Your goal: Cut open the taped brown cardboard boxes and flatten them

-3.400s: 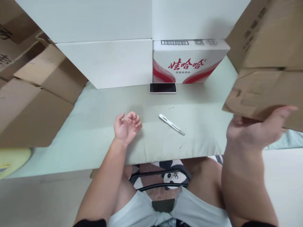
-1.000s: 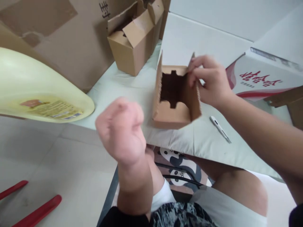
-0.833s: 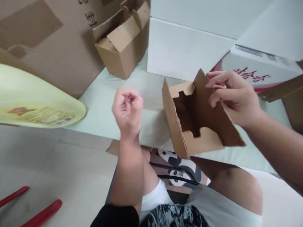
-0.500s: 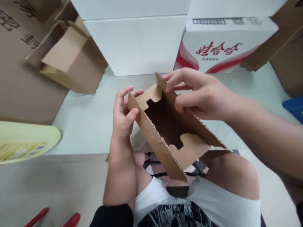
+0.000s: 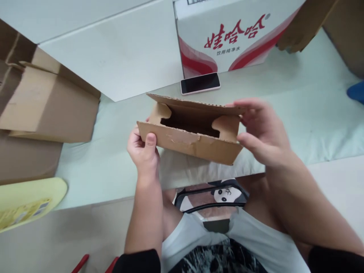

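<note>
A small brown cardboard box (image 5: 187,141) is held up in front of me, its top open and its inside dark. Its two long flaps stand out along the sides, and notched short flaps fold in at both ends. My left hand (image 5: 145,148) grips the left end, thumb on the near flap and fingers behind. At the right end, my right hand (image 5: 263,132) has its fingers behind the far flap's corner and its thumb at the near corner. Those right fingertips are partly hidden by the flap.
Behind the box a phone (image 5: 200,83) lies on the pale green cloth (image 5: 301,110), against a white carton with red lettering (image 5: 227,41). Brown cardboard boxes (image 5: 62,106) stand at left. A yellow-green container (image 5: 31,203) is at lower left, a blue object (image 5: 355,91) at far right.
The box has turned from slanting away from me to lying nearly crosswise. My right hand has shifted from the far flap's upper edge to the right end. The phone has come into sight.
</note>
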The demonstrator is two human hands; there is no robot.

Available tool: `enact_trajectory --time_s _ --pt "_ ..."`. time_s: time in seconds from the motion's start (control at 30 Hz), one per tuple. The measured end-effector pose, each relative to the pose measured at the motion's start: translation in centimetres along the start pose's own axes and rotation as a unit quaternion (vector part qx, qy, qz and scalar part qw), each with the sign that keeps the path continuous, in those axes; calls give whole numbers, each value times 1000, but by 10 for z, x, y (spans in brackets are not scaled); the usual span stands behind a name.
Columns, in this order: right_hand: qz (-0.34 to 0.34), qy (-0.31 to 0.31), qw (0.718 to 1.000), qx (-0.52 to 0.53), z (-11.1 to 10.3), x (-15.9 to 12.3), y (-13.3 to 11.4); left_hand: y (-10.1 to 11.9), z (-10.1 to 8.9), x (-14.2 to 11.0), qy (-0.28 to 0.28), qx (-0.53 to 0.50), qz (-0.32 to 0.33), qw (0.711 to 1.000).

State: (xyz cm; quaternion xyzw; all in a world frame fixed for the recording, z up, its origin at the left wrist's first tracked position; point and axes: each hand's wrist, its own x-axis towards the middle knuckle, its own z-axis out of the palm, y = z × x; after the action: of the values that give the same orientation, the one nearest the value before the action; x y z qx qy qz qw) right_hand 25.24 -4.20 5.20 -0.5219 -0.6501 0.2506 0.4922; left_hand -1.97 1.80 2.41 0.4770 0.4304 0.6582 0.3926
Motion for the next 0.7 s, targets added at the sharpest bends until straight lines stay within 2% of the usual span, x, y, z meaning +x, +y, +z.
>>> enact_trajectory --time_s 0.1,0.17,0.23,0.33,0.4,0.47,0.53,0.6,0.7 --pt "-18 -1 993 113 14 7 4 -6 3 1 1 36 29 999" --pt "-65 12 987 148 22 14 3 -10 1 4 10 72 66 995" --pt "-121 9 984 131 29 20 2 -13 -4 7 2 131 134 982" --pt "-149 0 987 65 36 24 0 -12 -13 11 -65 255 224 938" --pt "-160 2 986 47 37 26 -1 -8 -18 12 -110 312 254 909" --pt "-166 10 985 46 35 27 1 -5 -22 14 -132 340 262 893" --pt "-139 33 988 50 31 28 5 -5 -26 15 -130 340 256 896" --pt "-65 69 994 51 28 27 11 -9 -33 17 -106 308 244 914" --pt "73 81 992 65 30 25 23 -20 -44 23 -11 220 193 956"
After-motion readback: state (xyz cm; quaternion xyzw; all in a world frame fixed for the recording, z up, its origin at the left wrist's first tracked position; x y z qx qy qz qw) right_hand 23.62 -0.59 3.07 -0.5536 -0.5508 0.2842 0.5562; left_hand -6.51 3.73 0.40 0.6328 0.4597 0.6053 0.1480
